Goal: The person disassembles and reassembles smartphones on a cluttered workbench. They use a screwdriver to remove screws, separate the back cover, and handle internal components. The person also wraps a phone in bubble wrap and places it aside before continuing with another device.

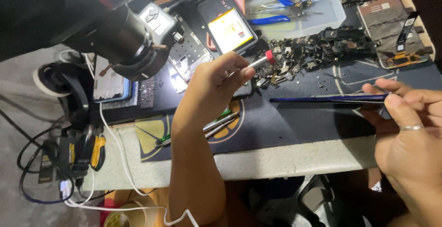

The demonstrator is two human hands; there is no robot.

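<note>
A slim tool with a red-tipped silver handle (263,61) is pinched in the closed fingers of the left hand (216,84), over the dark work mat (294,121). At the right, a thin dark phone (329,99), seen edge-on, is gripped by the right hand (405,116), possibly a screen panel. A pile of small parts (317,49) lies beyond.

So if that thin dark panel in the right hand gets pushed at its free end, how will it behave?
The panel is very thin and held edge-on by the right hand at one end only, so it probably flexes. It looks light for its length. Likely fragile; pushing the free end could bend or crack it.
</note>
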